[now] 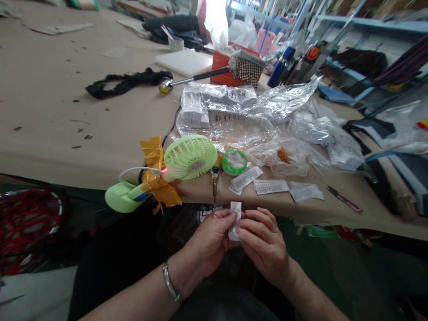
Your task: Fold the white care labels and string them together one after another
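Observation:
A small white label (236, 207) is held upright over my lap, just off the table's front edge. My left hand (209, 238) pinches it between thumb and fingers from the left side. From the right, my right hand (265, 240) has its fingers curled onto the label's lower part; its thumb is hidden. On the table edge beyond the hands lie several printed white labels (271, 187). Near them a soldering iron (214, 183) points its tip toward me, beside a round green container (234, 161) with white stuff inside.
A light-green fan (191, 157), bound with orange tape, leans over the edge at left. Plastic bags with white label bundles (219, 104) lie behind. A slim pointed tool (344, 199) rests at right. Black cloth (127, 82) and a rod-handled tool (194, 78) lie farther back.

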A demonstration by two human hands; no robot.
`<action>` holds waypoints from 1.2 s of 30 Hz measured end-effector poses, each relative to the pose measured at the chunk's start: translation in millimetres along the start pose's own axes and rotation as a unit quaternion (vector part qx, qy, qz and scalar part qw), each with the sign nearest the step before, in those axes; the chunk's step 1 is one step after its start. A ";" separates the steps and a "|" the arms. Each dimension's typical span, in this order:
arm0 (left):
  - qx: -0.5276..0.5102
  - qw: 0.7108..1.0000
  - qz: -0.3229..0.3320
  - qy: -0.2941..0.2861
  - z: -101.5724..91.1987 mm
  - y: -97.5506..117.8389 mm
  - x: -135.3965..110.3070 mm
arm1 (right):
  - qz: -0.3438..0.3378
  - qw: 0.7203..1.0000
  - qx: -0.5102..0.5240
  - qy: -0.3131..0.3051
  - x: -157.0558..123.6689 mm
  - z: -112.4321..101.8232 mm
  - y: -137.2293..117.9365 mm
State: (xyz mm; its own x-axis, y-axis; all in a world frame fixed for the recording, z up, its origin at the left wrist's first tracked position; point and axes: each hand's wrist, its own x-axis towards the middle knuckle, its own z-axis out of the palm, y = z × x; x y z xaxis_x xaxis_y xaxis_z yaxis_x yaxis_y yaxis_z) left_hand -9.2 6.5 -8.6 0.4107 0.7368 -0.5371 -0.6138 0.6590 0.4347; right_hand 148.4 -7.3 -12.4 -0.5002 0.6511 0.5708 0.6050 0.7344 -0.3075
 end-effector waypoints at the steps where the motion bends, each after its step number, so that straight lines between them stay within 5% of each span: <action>1: 0.025 1.000 -0.009 0.015 -0.2 -0.3 0.2 | 0.010 1.000 -0.016 0.006 0.2 -4.0 7.7; 8: 0.105 0.992 -0.040 0.063 -5.6 -6.8 -1.1 | 0.108 0.965 -0.237 -0.024 4.2 -18.2 58.0; 21: 0.115 0.990 -0.047 0.059 -3.6 -5.3 -0.4 | 0.078 0.984 -0.140 0.072 -4.4 -18.0 65.7; 25: 0.099 0.992 -0.064 0.053 -0.5 -4.6 -0.3 | 0.040 0.992 -0.074 0.097 -2.6 -19.3 51.7; 30: 0.029 0.999 -0.036 0.006 1.1 -2.4 -1.1 | -0.063 0.997 0.041 -0.001 -4.2 -3.4 15.0; 36: -0.004 0.999 -0.033 -0.022 -4.6 -2.0 -3.5 | -0.075 0.995 0.046 -0.036 -11.4 12.9 4.1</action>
State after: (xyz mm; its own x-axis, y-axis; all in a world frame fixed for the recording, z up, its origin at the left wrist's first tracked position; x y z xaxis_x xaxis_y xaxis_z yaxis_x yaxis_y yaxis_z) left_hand -12.5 1.9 -11.0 0.4802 0.6974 -0.5320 -0.5898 0.7057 0.3926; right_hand 148.6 -9.2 -30.0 -0.6263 0.5423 0.5600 0.4626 0.8368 -0.2929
